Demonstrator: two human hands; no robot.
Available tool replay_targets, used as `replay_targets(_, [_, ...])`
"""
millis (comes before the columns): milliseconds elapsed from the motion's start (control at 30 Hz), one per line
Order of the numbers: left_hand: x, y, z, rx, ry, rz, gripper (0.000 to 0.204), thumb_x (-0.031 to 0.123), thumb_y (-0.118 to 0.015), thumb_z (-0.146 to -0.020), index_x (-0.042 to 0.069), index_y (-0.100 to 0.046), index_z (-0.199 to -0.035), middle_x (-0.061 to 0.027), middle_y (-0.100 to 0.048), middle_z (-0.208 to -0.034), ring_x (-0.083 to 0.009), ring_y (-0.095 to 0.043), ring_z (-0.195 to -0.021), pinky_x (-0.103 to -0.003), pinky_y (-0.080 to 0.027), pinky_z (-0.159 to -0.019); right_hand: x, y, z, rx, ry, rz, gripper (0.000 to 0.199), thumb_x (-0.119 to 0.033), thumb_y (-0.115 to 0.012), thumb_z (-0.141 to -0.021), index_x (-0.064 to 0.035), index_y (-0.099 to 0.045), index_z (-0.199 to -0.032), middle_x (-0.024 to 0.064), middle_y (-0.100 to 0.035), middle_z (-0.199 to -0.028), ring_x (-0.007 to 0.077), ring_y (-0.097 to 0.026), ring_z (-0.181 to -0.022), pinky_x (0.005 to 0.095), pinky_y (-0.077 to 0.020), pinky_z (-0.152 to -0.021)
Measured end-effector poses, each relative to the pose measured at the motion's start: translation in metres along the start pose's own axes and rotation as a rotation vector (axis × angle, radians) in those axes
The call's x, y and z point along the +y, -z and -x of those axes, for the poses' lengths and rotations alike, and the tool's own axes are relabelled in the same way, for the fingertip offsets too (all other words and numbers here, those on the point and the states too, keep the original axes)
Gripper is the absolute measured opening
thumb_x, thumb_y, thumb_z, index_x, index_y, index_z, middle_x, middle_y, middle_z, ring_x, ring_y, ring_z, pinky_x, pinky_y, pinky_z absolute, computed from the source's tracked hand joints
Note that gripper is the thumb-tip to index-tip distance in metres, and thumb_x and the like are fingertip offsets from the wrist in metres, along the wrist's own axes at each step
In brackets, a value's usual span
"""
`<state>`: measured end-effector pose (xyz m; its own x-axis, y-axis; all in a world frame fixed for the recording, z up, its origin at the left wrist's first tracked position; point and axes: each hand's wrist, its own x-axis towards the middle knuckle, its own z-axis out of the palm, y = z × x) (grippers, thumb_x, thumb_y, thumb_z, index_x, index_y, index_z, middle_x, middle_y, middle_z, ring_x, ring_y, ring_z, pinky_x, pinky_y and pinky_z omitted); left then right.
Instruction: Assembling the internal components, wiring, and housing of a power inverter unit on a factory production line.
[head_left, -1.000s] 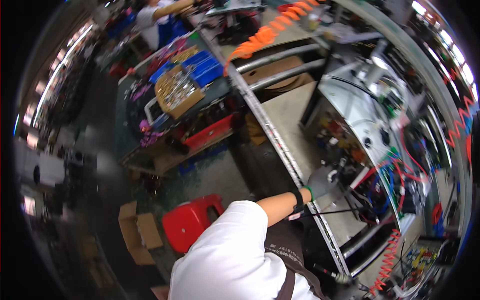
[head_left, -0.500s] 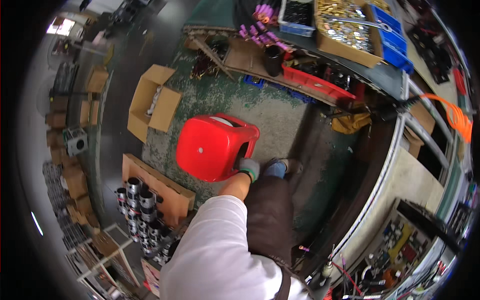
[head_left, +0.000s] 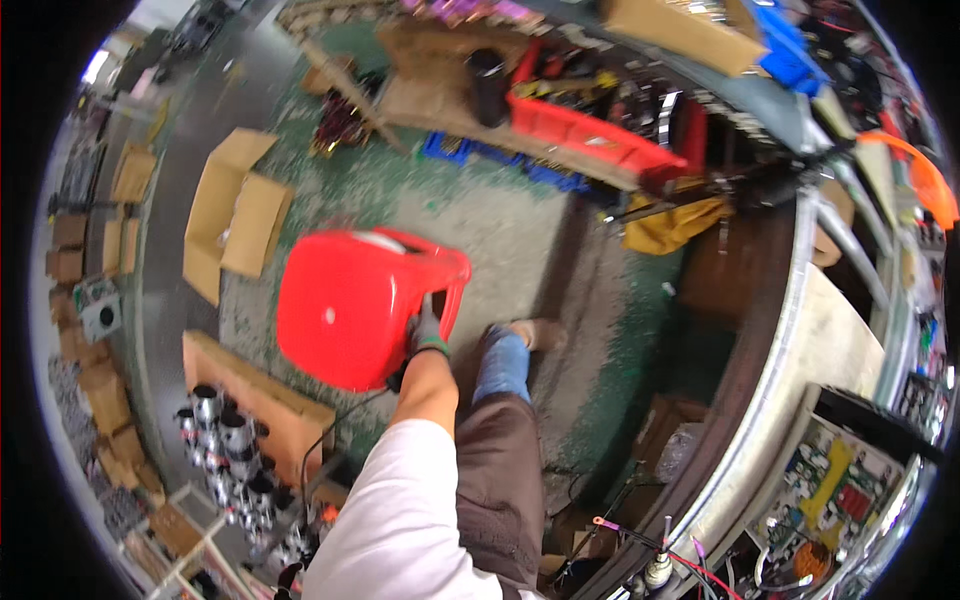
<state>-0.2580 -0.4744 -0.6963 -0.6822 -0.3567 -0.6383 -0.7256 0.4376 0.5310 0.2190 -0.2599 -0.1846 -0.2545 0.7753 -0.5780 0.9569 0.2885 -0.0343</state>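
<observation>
My left hand, in a grey glove with a green cuff, is closed on the edge of a red plastic stool near its leg opening. The stool is tilted, with its smooth seat and small central hole toward the left. Some of the fingers are hidden behind the stool's side. Just right of the hand are my lower leg in blue and my shoe. My right hand is out of the picture.
An open cardboard box stands left of the stool, above a wooden board and several metal cylindrical parts. A workbench with a red bin below it runs across the far side. Another bench curves along the right.
The whole view has shifted, so the stool, box and metal parts appear farther left. My left hand keeps its hold on the stool. More of my blue lower leg shows.
</observation>
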Motion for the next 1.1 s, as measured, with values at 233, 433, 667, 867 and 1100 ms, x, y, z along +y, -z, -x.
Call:
replay_targets(233, [0.051, -0.079, 0.204, -0.663, -1.224, -2.054, 0.046, 0.039, -0.045, -0.093, 0.009, -0.066, -0.121, -0.0148, -0.062, -0.128, -0.0294, -0.058, -0.116, -0.045, -0.042, -0.097, 0.005, 0.003, 0.0, 0.085, 0.133, -0.076, 0.074, -0.036, -0.073, -0.079, -0.0025, -0.044, -0.138, 0.0241, -0.048, -0.135, 0.0428, -0.044, -0.124, 0.0514, -0.0305, -0.106])
replay_targets(433, [0.286, -0.061, 0.381, -1.024, -1.79, -1.361, 0.022, 0.025, -0.055, -0.086, 0.011, -0.07, -0.095, -0.013, -0.067, -0.104, -0.0334, -0.066, -0.091, -0.047, -0.053, -0.079, -0.005, 0.019, -0.001, 0.15, 0.11, -0.178, 0.068, -0.035, -0.074, -0.077, -0.0049, -0.049, -0.133, 0.024, -0.056, -0.123, 0.0433, -0.052, -0.114, 0.0524, -0.0398, -0.097])
replay_targets(667, [0.592, -0.031, 0.427, -0.55, -1.794, -0.731, 0.025, 0.035, -0.059, -0.086, 0.014, -0.07, -0.092, -0.0137, -0.069, -0.09, -0.0339, -0.066, -0.087, -0.043, -0.052, -0.076, -0.014, 0.043, 0.009, -0.068, -0.101, -0.343, 0.065, -0.035, -0.075, -0.075, -0.0051, -0.052, -0.129, 0.024, -0.059, -0.116, 0.043, -0.056, -0.108, 0.0525, -0.0431, -0.093])
replay_targets(867, [0.766, -0.069, 0.403, -0.447, -1.72, -0.861, 0.032, 0.033, -0.061, -0.082, 0.008, -0.073, -0.097, -0.0139, -0.072, -0.098, -0.0284, -0.069, -0.09, -0.038, -0.053, -0.083, -0.054, -0.007, 0.058, -0.093, -0.305, -0.595, 0.054, -0.038, -0.076, -0.071, -0.0045, -0.061, -0.11, 0.0234, -0.065, -0.098, 0.0428, -0.062, -0.094, 0.0523, -0.0491, -0.082])
replay_targets(1100, [0.875, -0.217, 0.317, -0.022, -2.08, -1.364, 0.037, 0.033, -0.06, -0.082, 0.006, -0.072, -0.104, -0.0221, -0.069, -0.101, -0.0314, -0.069, -0.094, -0.041, -0.053, -0.085, -0.21, -0.078, 0.081, 0.344, -0.53, -0.616, 0.036, -0.022, -0.074, -0.069, -0.0021, -0.058, -0.095, 0.0238, -0.061, -0.082, 0.0453, -0.06, -0.078, 0.0496, -0.0473, -0.071])
